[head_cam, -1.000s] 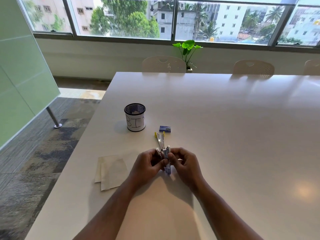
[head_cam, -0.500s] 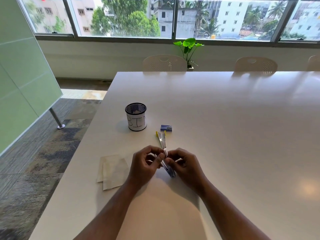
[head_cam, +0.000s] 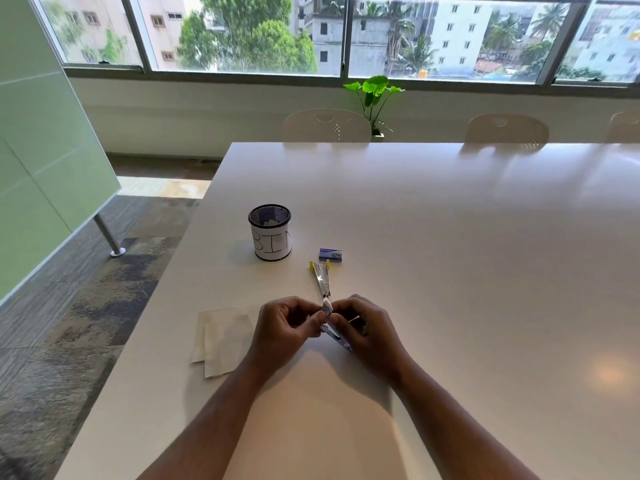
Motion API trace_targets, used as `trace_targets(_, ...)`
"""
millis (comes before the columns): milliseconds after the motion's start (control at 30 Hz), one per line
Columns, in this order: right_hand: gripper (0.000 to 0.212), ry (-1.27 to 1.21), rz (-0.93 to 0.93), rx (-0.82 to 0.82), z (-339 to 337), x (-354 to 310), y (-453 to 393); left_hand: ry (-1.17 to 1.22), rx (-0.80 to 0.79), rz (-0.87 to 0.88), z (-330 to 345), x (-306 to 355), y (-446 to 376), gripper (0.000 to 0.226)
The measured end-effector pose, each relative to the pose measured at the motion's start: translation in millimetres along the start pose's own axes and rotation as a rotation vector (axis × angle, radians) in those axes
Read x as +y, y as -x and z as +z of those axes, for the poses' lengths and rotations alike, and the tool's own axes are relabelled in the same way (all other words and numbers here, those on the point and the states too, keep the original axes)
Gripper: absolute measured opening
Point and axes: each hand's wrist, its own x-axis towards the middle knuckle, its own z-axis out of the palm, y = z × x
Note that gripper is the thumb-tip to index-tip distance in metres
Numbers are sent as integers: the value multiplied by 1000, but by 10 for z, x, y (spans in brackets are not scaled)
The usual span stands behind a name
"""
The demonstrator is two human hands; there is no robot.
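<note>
Stapler [head_cam: 323,285], swung open, is gripped by curled fingers of left hand [head_cam: 287,327] and right hand [head_cam: 370,332]; reloading is judged underway, staples from the staple box [head_cam: 330,254] to be seated next.

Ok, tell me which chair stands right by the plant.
The leftmost chair: the potted plant rises at its right edge; the other two stand farther right.

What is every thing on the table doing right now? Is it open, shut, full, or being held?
stapler: swung open, one arm stretched out on the table, the middle held in both hands.
left hand: fingers curled, pinching the stapler.
right hand: fingers curled round the stapler.
box: lying flat, looks shut, untouched.
bin: upright, paper scraps inside.
paper: lying flat beside the left hand, untouched.
</note>
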Motion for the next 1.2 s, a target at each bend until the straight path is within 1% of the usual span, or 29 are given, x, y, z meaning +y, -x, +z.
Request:
trace_targets(133, 19, 5, 0, -18, 4, 2, -7, -8, -12, -7, 17, 29, 2, 9)
trace_targets(300, 14, 16, 22, 11, 15, -52, -16, -28, -30, -3, 15, 38, 7, 7)
trace_targets(400, 19, -5, 18, 27, 4, -87, -8, -17, -38, 10, 15, 58, 14, 9)
trace_targets(467, 18, -12, 31, 23, 4, -90, 1, -5, -48, 12, 15, 67, 12, 7)
trace_targets(567, 17, -24, 49, 17, 15, -77, 16, 4, -47, 11, 6, 64, 6, 14)
trace_targets(667, 19, -19, 47, 18, 25, -79, 22, -7, -38, 8, 12, 65, 4, 10)
trace_targets(767, 19, 13, 32, 24, 34, -76, 28, -21, -25, 4, 22, 76, 7, 7)
trace_targets(833, 19, 62, 4, 30, 45, -73, 35, -33, -15, 14, 23, 85, 11, 13)
trace_targets(933, 20, 144, -36, 32, 54, -78, 47, -54, -18, 28, 25, 79, 8, 6)
trace_targets(1000, 20, 172, -51, 28, 58, -84, 53, -79, -12, 49, 32, 77, 10, 6)
trace_targets(1200, 21, 278, -113, 14, 65, -121, 79, -161, 13, 131, 42, 74, 21, 16)
